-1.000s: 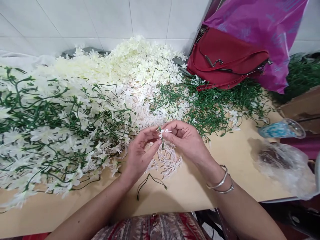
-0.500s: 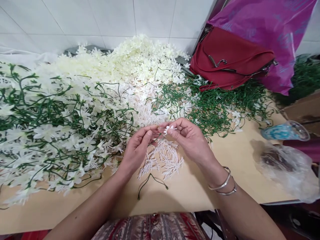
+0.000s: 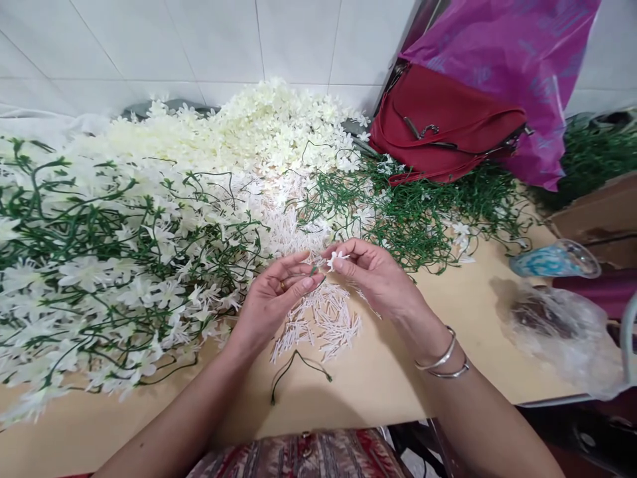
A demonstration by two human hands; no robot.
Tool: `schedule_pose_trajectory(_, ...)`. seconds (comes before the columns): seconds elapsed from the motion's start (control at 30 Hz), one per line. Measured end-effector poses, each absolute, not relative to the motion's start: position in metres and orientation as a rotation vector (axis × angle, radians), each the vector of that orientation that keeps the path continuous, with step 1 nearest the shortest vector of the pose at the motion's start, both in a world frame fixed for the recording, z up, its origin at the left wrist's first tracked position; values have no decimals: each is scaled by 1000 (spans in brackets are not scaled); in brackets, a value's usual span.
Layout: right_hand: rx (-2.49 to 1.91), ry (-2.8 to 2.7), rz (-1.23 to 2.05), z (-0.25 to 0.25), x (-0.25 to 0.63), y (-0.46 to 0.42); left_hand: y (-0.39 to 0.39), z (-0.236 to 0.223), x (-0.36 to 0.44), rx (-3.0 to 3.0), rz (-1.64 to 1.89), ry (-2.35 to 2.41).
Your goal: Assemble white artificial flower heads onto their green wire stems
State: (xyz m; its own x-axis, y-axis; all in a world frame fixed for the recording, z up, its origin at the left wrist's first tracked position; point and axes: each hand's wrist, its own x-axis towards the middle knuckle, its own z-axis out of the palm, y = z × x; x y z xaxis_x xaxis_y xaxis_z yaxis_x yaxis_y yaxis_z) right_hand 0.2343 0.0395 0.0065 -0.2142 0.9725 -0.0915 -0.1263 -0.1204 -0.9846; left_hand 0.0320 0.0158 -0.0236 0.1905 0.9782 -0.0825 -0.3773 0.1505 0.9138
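My left hand (image 3: 279,292) pinches the tip of a green plastic stem (image 3: 313,271) between thumb and fingers. Close beside it, my right hand (image 3: 375,275) is closed on a small white artificial flower (image 3: 337,260), its petals showing at the fingertips. Whether stem and flower touch I cannot tell. Below both hands lies a small heap of thin white stamens (image 3: 331,318) on the table. A single bent green stem (image 3: 298,362) rests nearer to me.
Finished-looking white flowers on green stems (image 3: 124,279) are piled at left, cream petals (image 3: 283,126) at the back. Loose green stems (image 3: 413,222) lie at right, before a red handbag (image 3: 442,126). A blue-patterned cup (image 3: 555,259) and a clear plastic bag (image 3: 572,338) sit at far right.
My left fingers have shifted slightly and opened up around the stem, so its green tip now shows. My right hand keeps the flower. The view has moved slightly.
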Motion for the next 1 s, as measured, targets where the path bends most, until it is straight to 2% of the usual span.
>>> schedule_pose_trajectory(0.43,-1042,-1239,1722,3,235,40,14,-16,32,1038,1179,1000)
schedule_pose_trajectory(1.0,-1136,-1344,1548,-2,220,35,9,-24,38,1027,1173,1004)
